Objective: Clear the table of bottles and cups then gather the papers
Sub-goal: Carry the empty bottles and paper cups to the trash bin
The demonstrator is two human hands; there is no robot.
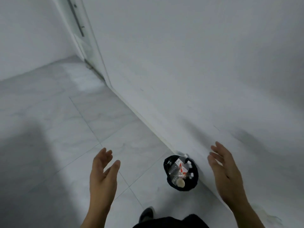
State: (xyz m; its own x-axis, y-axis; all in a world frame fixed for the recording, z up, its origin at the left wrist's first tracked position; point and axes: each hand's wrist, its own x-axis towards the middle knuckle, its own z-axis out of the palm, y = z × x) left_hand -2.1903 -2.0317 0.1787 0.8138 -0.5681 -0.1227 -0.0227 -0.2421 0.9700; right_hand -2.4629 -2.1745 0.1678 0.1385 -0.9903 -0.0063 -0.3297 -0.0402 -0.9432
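Note:
A small black bin [167,162] stands on the floor against the white wall. Inside it lie clear plastic bottles with red-and-white labels [180,168] and a pale cup [180,183]. My left hand [103,171] hovers left of the bin, fingers straight and spread, holding nothing. My right hand [225,170] hovers right of the bin in front of the wall, palm turned inward, also holding nothing. Neither the table nor any papers are in view.
A white wall [197,71] runs diagonally from upper left to lower right. A door frame with hinges [79,28] stands at the upper left. Pale marble floor tiles [65,129] spread to the left. My dark shoe [147,213] shows at the bottom.

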